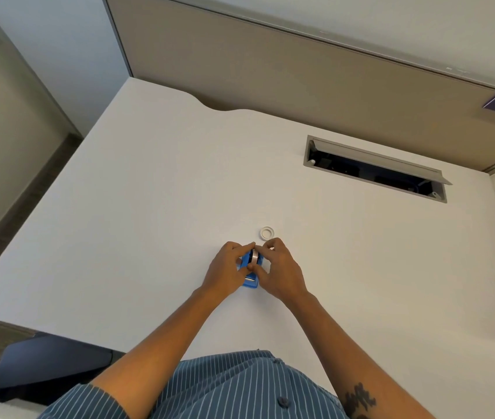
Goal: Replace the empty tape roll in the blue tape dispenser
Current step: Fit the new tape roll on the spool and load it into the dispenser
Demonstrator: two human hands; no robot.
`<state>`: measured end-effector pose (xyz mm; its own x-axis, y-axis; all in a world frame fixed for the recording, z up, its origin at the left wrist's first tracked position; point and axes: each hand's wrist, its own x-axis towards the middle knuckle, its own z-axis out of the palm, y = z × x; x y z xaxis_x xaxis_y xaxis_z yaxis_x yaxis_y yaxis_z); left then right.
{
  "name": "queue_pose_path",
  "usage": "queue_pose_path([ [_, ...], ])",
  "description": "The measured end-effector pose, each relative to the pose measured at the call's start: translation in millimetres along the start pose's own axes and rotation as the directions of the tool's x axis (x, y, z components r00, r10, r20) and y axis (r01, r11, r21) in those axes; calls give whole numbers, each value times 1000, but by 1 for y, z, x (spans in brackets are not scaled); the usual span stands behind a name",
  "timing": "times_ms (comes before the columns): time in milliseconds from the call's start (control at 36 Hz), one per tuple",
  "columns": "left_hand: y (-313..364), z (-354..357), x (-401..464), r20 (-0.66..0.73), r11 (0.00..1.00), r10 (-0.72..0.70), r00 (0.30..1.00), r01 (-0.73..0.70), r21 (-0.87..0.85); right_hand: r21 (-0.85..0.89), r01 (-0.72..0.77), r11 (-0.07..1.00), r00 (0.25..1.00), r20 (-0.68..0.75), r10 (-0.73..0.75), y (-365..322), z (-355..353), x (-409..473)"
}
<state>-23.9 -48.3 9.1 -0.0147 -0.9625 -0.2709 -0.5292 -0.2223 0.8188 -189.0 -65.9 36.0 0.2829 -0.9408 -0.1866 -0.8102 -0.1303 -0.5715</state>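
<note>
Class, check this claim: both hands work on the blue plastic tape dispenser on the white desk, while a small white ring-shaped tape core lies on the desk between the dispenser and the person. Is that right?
One detail is wrong. In the head view, the small white ring-shaped tape core lies beyond the blue plastic tape dispenser, on its far side from the person. Both hands, left and right, do work on the dispenser on the white desk.

One view is given, from head height, aimed forward and steeply down at the desk (149, 192), seen at arm's reach.

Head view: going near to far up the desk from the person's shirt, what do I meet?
Striped shirt → blue tape dispenser held between both hands → small white ring lying on the desk → open cable tray → beige partition.
</note>
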Motion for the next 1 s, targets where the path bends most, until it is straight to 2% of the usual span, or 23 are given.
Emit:
queue_pose_path([
  [667, 1, 0, -2, 1, 1000, 0, 1000, 0, -18, 2, -21, 1000, 999, -48, 21, 2, -1, 4],
  [1000, -3, 5, -1, -47, 997, -16, 999, 13, -71, 11, -47, 999, 990, -136, 48, -6, 3, -2],
])
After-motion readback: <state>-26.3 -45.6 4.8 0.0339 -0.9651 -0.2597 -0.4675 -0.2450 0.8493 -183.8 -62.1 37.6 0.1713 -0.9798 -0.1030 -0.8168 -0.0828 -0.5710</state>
